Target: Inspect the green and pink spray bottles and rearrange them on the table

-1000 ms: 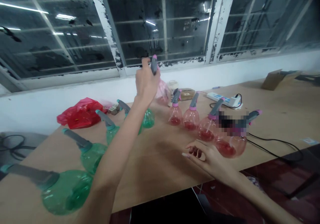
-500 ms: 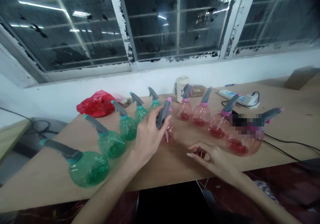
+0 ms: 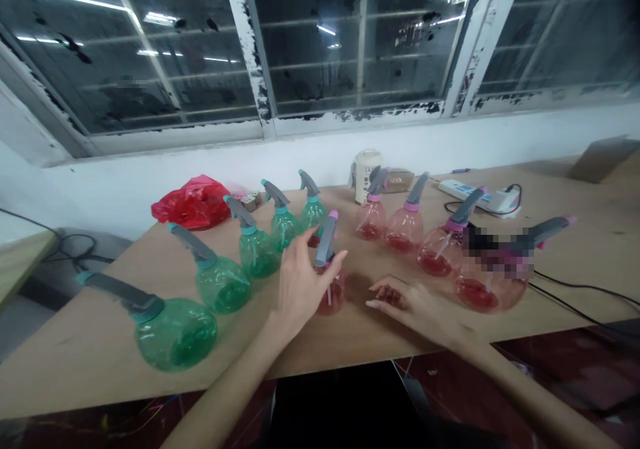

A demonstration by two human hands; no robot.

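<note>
My left hand (image 3: pixel 299 282) is wrapped round a pink spray bottle (image 3: pixel 331 287) with a grey trigger head, which stands on the wooden table (image 3: pixel 350 332) just in front of me. My right hand (image 3: pixel 411 303) rests on the table to its right, fingers loosely curled and apart, holding nothing. Behind it a row of several pink spray bottles (image 3: pixel 407 219) runs to the right. A row of several green spray bottles (image 3: pixel 220 277) runs from the left front toward the back.
A red plastic bag (image 3: pixel 193 202) lies at the back left by the wall. A white cup (image 3: pixel 365 166), a small brown box (image 3: pixel 399 180) and a white power strip (image 3: pixel 480 196) with black cables sit at the back. A cardboard piece (image 3: pixel 603 157) lies far right.
My left hand has brought the pink spray bottle down from the air near the window and set it on the table close to me. My right hand has stayed almost still.
</note>
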